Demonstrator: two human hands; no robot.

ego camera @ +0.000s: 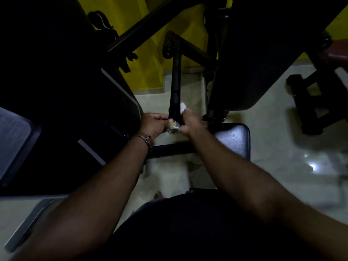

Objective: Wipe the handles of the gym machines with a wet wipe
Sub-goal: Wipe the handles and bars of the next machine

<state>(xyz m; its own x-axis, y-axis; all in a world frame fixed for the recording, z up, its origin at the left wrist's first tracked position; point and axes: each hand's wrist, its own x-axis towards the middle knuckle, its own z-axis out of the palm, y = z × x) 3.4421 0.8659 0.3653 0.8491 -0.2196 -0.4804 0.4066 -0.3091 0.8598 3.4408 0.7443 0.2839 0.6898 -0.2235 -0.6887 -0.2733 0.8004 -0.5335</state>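
1. You have one handle (174,95) in front of you, a black bar running from a pivot at the top down to a single silver end cap (173,129) between your two hands; it stands over the pale floor (273,147).
2. Your left hand (154,123) sits at the left of the bar's lower end; its fingers curl in toward the bar just above the cap, and the thumb tip touches it (the far side of the grasp is hidden, so how fully it wraps you cannot tell).
3. Your right hand (192,122) is closed on one white wet wipe (183,108); the wipe bunches out above the knuckles and lies against the right side of the bar.
4. One brown watch strap (146,139) circles your left wrist.
5. Two dark padded surfaces flank the bar: one black seat pad (233,140) just right of your right forearm; one large back pad (263,53) above it.
6. The wall (146,72) behind is yellow; the scene is dim.
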